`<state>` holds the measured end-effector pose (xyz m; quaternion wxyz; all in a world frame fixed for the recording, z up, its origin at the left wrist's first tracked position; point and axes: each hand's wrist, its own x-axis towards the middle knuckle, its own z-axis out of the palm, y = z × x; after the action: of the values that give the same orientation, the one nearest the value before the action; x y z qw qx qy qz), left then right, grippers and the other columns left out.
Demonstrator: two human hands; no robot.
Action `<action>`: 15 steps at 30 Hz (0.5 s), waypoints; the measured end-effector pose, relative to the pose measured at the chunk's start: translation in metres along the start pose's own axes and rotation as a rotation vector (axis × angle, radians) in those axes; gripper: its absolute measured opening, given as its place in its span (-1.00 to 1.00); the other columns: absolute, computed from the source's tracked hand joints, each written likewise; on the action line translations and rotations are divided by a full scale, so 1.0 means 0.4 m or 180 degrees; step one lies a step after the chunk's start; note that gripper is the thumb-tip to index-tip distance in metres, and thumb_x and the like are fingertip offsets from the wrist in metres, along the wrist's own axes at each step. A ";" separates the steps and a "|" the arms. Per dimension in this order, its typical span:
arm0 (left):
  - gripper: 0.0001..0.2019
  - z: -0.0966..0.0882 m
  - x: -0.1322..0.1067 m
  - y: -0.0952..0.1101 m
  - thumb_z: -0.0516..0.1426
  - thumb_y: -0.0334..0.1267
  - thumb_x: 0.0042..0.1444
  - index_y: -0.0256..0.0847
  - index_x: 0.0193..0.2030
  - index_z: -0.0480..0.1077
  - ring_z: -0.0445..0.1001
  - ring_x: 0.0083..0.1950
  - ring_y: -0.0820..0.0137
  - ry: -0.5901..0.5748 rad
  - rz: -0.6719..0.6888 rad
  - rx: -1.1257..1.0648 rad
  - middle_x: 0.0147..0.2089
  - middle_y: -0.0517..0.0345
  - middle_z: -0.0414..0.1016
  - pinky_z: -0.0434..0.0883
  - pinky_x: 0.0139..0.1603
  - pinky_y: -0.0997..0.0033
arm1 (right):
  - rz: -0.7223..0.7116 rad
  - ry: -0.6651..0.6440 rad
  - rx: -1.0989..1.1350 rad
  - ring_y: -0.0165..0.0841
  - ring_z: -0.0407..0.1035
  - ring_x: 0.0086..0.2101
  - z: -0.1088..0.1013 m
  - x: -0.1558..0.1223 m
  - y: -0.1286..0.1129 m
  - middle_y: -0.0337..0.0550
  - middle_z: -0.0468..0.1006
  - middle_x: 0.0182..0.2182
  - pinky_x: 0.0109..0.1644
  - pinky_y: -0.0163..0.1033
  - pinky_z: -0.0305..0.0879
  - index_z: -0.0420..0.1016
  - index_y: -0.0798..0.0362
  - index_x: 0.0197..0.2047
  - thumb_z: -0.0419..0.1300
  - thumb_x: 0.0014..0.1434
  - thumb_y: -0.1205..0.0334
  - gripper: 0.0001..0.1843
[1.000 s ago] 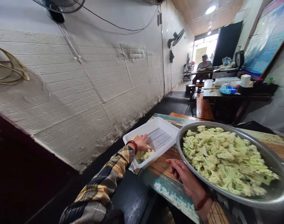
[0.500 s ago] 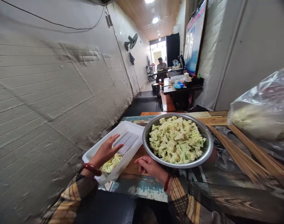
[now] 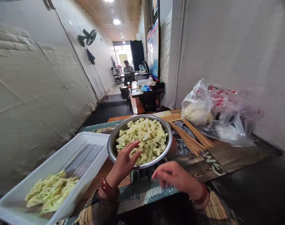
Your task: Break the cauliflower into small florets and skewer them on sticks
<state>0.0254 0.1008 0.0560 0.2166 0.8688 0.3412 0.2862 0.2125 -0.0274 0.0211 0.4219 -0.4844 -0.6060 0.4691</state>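
Observation:
My left hand (image 3: 126,158) is held over the near left rim of a round metal bowl (image 3: 168,147), its fingers apart and nothing in them. Pale green cauliflower florets (image 3: 144,136) heap up inside the bowl. Just in front of the bowl, above the table edge, my right hand (image 3: 176,176) is slightly blurred, with fingers bent and thumb and forefinger apart; I see nothing in it. To the left lies a white plastic tray (image 3: 95,161), with skewered-looking cauliflower pieces (image 3: 52,191) at its near end.
Two bundles of wooden skewers (image 3: 188,140) rest on a grey cloth (image 3: 181,149) right of the bowl. Clear plastic bags (image 3: 217,109) stand behind them, one holding more cauliflower. A wall closes off the left. Far back, a person (image 3: 128,69) sits at a table.
My view has turned right. My left hand has moved from over the tray to the bowl's rim, and my right hand has shifted right, away from the bowl's left side.

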 end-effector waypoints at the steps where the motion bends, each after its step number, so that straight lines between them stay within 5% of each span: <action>1: -0.63 0.016 0.011 0.006 0.01 -0.07 0.18 -0.10 0.09 0.34 0.47 0.01 0.27 -0.0022 0.0059 -0.0010 0.01 0.04 0.49 0.38 0.09 0.17 | 0.0054 0.0733 -0.0384 -0.48 0.30 -0.59 -0.048 -0.006 0.012 -0.25 0.48 -0.59 -0.49 -0.42 0.22 0.59 0.07 -0.26 -0.02 0.25 0.01 -0.58; 3: -0.63 0.040 0.026 0.017 0.01 -0.10 0.18 -0.11 0.10 0.33 0.47 -0.02 0.27 -0.0106 0.0151 0.0038 -0.02 0.04 0.50 0.38 0.06 0.19 | 0.0170 0.1925 -0.1108 -0.42 0.35 -0.53 -0.140 -0.005 0.049 -0.22 0.51 -0.54 -0.43 -0.36 0.26 0.56 0.07 -0.20 -0.06 0.25 -0.01 -0.56; 6: -0.64 0.061 0.027 0.028 0.02 -0.15 0.17 -0.09 0.10 0.33 0.46 0.00 0.25 -0.0358 0.0197 0.0333 0.03 0.04 0.47 0.38 0.05 0.21 | 0.0339 0.2446 -0.1637 -0.31 0.42 -0.40 -0.255 0.002 0.114 -0.14 0.56 -0.44 -0.29 -0.26 0.27 0.55 0.06 -0.19 0.00 0.20 0.01 -0.61; 12: -0.63 0.069 0.003 0.036 -0.02 -0.09 0.19 -0.09 0.10 0.33 0.45 -0.01 0.21 -0.0502 0.0108 0.0778 0.04 0.01 0.45 0.38 0.01 0.23 | 0.0428 0.2460 -0.2670 -0.14 0.42 -0.19 -0.383 0.017 0.202 0.03 0.57 -0.22 -0.09 -0.13 0.23 0.55 0.06 -0.21 0.01 0.13 0.09 -0.65; 15: -0.60 0.070 -0.003 0.035 0.01 -0.03 0.17 -0.10 0.10 0.33 0.46 -0.05 0.18 -0.0566 -0.0019 0.0894 -0.02 -0.01 0.48 0.39 -0.03 0.20 | 0.0453 0.2358 -0.3042 -0.15 0.44 -0.24 -0.412 0.038 0.233 0.01 0.59 -0.30 -0.12 -0.15 0.24 0.56 0.05 -0.31 0.07 0.07 0.11 -0.72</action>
<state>0.0493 0.0853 0.0427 0.1233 0.9114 0.3599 0.1570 0.3867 0.0224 -0.0354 0.3082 -0.7905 -0.5285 -0.0275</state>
